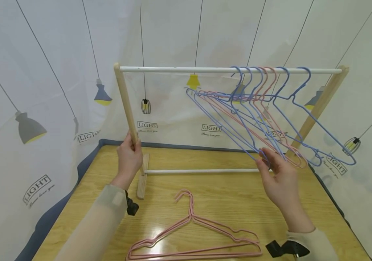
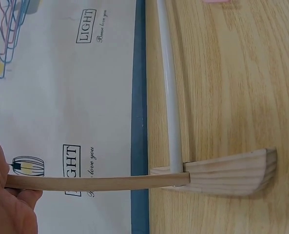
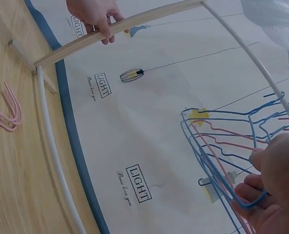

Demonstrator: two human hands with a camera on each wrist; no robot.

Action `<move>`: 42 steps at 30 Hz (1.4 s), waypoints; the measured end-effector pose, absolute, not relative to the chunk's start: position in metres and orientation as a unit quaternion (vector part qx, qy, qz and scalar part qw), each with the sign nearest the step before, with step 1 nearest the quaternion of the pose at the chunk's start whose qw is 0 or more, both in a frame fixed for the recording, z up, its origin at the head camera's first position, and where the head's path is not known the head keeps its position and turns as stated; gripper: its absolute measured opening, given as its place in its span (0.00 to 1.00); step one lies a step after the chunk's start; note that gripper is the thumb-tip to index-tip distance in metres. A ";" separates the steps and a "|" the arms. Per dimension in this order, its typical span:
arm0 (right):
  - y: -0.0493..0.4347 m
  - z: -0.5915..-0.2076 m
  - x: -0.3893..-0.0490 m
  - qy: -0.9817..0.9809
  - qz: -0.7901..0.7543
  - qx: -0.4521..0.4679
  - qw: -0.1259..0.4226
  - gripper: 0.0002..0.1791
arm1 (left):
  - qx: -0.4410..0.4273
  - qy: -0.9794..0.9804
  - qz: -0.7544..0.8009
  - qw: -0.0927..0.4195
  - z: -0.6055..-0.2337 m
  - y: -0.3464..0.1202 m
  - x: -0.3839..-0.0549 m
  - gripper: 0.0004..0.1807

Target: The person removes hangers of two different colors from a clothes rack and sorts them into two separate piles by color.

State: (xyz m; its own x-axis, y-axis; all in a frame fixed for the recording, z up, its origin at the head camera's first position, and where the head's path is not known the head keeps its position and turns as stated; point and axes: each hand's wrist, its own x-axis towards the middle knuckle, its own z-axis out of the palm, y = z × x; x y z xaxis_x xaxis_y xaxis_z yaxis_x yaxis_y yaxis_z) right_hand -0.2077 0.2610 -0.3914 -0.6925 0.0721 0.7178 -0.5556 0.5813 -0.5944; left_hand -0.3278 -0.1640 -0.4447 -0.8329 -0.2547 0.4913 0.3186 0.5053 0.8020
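Note:
With my left hand [image 1: 129, 157] I grip the left wooden post [image 1: 124, 98] of a small clothes rack, a little below its middle. My right hand [image 1: 282, 183] pinches the lower corner of the leftmost blue hanger [image 3: 245, 204], thumb on one side and fingers on the other. That hanger hooks over the white top rail [image 1: 172, 69]. Beside it on the rail hang several more blue hangers [image 1: 326, 136] and a couple of pink hangers [image 1: 278, 130], their bodies overlapping. In front of the rack, pink hangers [image 1: 191, 210] lie stacked flat on the table.
The rack stands on a wood-grain table [image 1: 159, 206], with a white lower rail [image 1: 199, 171] and a wooden foot [image 1: 141, 186] at its left. Its right post [image 1: 323, 98] rises beyond the hangers. Printed cloth [image 1: 169, 32] with lamp pictures hangs behind and at both sides.

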 end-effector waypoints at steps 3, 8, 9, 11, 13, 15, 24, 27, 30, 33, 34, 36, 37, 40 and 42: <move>0.260 -0.396 -0.213 -0.799 0.489 0.115 0.330 0.17 | -0.020 -0.819 -0.494 0.290 -0.444 -0.164 -0.328 0.24; 0.255 -0.399 -0.221 -0.773 0.548 0.086 0.306 0.14 | -0.021 -0.818 -0.491 0.299 -0.444 -0.165 -0.329 0.24; 0.253 -0.400 -0.223 -0.767 0.558 0.084 0.306 0.14 | -0.022 -0.818 -0.491 0.299 -0.444 -0.165 -0.329 0.25; 0.251 -0.402 -0.224 -0.755 0.570 0.084 0.313 0.13 | -0.021 -0.818 -0.492 0.297 -0.443 -0.164 -0.329 0.24; 0.249 -0.402 -0.226 -0.739 0.584 0.088 0.325 0.13 | -0.019 -0.819 -0.493 0.292 -0.444 -0.163 -0.329 0.25; 0.248 -0.402 -0.227 -0.721 0.603 0.097 0.328 0.13 | -0.018 -0.819 -0.495 0.290 -0.444 -0.163 -0.329 0.25; 0.246 -0.400 -0.225 -0.692 0.612 0.178 0.340 0.12 | -0.013 -0.822 -0.489 0.292 -0.445 -0.165 -0.328 0.15; 0.244 -0.398 -0.225 -0.674 0.613 0.187 0.367 0.11 | -0.011 -0.824 -0.486 0.289 -0.445 -0.164 -0.328 0.14; 0.243 -0.393 -0.224 -0.671 0.593 0.187 0.403 0.10 | -0.010 -0.825 -0.488 0.286 -0.445 -0.164 -0.327 0.13; 0.243 -0.384 -0.223 -0.669 0.576 0.186 0.431 0.10 | -0.009 -0.824 -0.490 0.284 -0.444 -0.163 -0.326 0.13; 0.244 -0.381 -0.222 -0.666 0.576 0.187 0.436 0.10 | -0.009 -0.824 -0.490 0.284 -0.444 -0.163 -0.325 0.13; 0.247 -0.373 -0.220 -0.664 0.570 0.189 0.445 0.10 | -0.010 -0.825 -0.489 0.284 -0.444 -0.163 -0.325 0.13; 0.249 -0.370 -0.218 -0.662 0.571 0.190 0.447 0.10 | -0.010 -0.825 -0.488 0.284 -0.444 -0.163 -0.325 0.13; 0.256 -0.360 -0.211 -0.651 0.586 0.191 0.443 0.09 | -0.013 -0.826 -0.486 0.285 -0.444 -0.163 -0.326 0.14; 0.261 -0.354 -0.206 -0.633 0.612 0.201 0.429 0.09 | -0.014 -0.825 -0.486 0.287 -0.444 -0.164 -0.327 0.16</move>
State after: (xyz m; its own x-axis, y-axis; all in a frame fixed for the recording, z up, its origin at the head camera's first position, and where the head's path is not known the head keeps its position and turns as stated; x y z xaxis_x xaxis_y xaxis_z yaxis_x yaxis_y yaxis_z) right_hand -0.2057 0.2607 -0.3545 -0.5508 0.2701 0.7897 -0.7799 0.1706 -0.6023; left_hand -0.3265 -0.1636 -0.4440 -0.8353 -0.2547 0.4873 0.3026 0.5270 0.7942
